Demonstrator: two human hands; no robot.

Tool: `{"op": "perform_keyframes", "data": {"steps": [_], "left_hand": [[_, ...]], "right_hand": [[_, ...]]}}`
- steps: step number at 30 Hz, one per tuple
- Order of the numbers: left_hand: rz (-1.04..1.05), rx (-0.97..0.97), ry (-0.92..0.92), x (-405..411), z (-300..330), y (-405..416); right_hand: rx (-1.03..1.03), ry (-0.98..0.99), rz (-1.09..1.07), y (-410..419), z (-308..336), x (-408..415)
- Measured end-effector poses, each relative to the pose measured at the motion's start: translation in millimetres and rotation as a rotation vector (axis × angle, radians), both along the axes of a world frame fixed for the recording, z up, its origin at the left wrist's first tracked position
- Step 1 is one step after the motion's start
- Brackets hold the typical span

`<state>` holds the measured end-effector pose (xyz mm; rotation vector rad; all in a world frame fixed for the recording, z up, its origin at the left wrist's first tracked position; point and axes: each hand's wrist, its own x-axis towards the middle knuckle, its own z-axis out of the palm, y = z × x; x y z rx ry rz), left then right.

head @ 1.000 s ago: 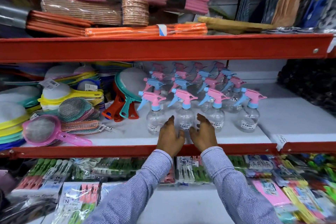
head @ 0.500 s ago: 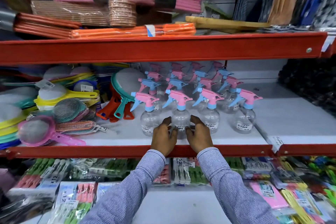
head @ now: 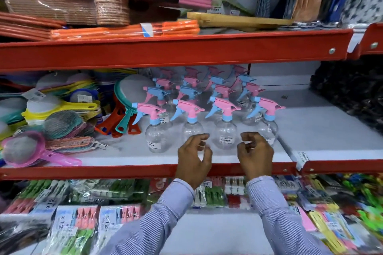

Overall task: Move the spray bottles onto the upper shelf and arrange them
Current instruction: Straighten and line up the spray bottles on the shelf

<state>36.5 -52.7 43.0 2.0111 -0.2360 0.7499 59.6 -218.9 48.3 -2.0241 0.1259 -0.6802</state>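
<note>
Several clear spray bottles with pink and blue trigger heads stand in rows on the white middle shelf (head: 323, 130). The front row holds bottles at the left (head: 158, 136), second (head: 191, 128), third (head: 226, 132) and at the right (head: 269, 126). My left hand (head: 193, 157) hovers just in front of the second bottle, fingers curled and apart, holding nothing. My right hand (head: 256, 155) is between the third and the right bottle, fingers curled, also holding nothing. Both wrists are over the red front rail (head: 124, 170).
Plastic strainers (head: 62, 124) are piled on the shelf's left. The shelf above (head: 186, 51) carries orange, pink and woven mats (head: 124, 31). Packs of clothes pegs (head: 78, 223) fill the shelf below. Bare white shelf lies right of the bottles, and dark goods (head: 352, 93) lie beyond.
Both hands were cupped around the second front bottle; they have let go and spread apart, the right hand shifting rightward. The bottles stay in their rows.
</note>
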Motion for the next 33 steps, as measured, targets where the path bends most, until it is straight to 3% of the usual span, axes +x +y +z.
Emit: {"op": "perform_keyframes", "data": {"steps": [3,7,17,33], "left_hand": [[-0.08,0.008,0.22,9.5,-1.8,-27.7],[-0.067,0.05,0.351,28.7,-1.4,-45.0],[-0.059,0.021,0.194,30.6,-0.8,-57.6],[-0.093,-0.033,0.255,26.5,-1.7,-57.8]], "right_hand": [[-0.073,0.087,0.103,-9.0,-5.6,16.8],[-0.132,0.117,0.23,-13.4,-5.2,26.9],[-0.054,0.08,0.262,-24.0,-11.2,33.8],[0.029,0.019,0.198,-38.9,-13.7,15.3]]}}
